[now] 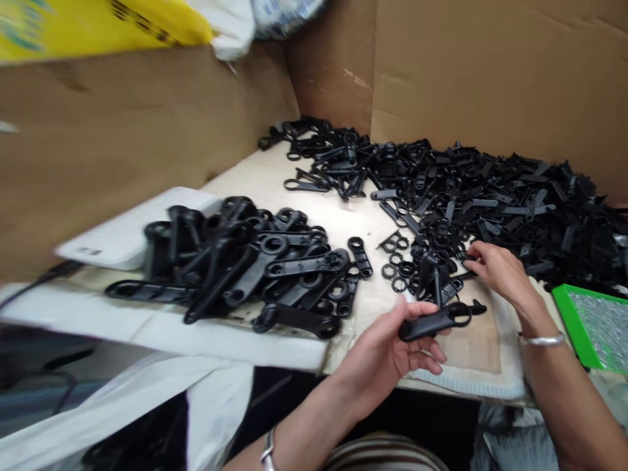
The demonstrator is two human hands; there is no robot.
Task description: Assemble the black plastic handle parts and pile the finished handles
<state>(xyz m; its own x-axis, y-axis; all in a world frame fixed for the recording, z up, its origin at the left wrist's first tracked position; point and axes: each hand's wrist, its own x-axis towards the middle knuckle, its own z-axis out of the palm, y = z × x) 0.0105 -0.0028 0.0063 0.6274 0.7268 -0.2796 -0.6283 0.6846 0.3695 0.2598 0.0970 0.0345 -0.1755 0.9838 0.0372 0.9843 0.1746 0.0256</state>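
My left hand (392,347) is closed around a black plastic arm with a ring at one end (432,322), held just above the table's front edge. Its ring points to the right. My right hand (498,268) reaches into the near side of the loose parts, fingers bent and close together. Whatever its fingertips pinch is too small or hidden to name. Just left of those fingertips lie several small black rings (400,269) and short black pieces.
A heap of black arms (275,261) lies at left, against a white flat box (132,229). A larger pile of black parts (490,190) spreads along the cardboard wall (500,85). A green tray (569,320) of small metal pieces stands at right.
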